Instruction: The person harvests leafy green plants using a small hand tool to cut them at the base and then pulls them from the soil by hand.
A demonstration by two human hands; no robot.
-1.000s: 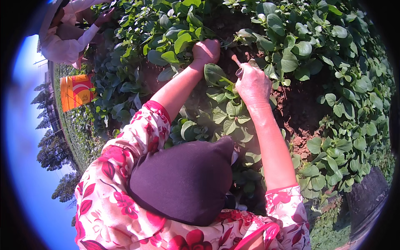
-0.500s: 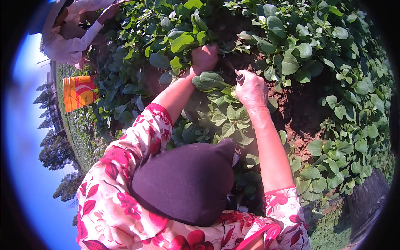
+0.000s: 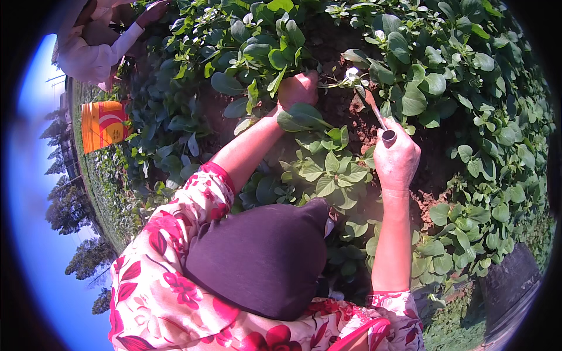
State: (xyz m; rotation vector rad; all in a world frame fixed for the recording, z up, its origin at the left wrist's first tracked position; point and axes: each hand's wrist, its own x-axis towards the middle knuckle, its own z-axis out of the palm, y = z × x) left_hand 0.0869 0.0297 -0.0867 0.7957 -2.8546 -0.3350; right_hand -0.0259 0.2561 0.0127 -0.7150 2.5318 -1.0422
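My left hand [image 3: 298, 90] is closed round the base of a bunch of leafy green plants [image 3: 275, 50]. A thin pale stem [image 3: 333, 86] sticks out to its right, over the soil. A broad leaf [image 3: 302, 117] lies just below this hand. My right hand [image 3: 397, 155] is closed on a small metal hand tool [image 3: 373, 108] with a narrow, rusty-brown blade and a hollow round handle end. The blade points up and left, its tip near the stem and a small white patch [image 3: 351, 74] I cannot make out.
Low leafy plants [image 3: 468, 117] grow all round, with bare reddish soil [image 3: 424, 202] between them. An orange bucket [image 3: 104, 126] stands at the left. Another person in a pale sleeve [image 3: 111, 58] bends at the upper left. A dark sheet [image 3: 512, 286] lies at the lower right.
My right hand has moved right and down, away from my left hand, baring the tool's blade. My left hand has shifted slightly right and down, still closed on the plants.
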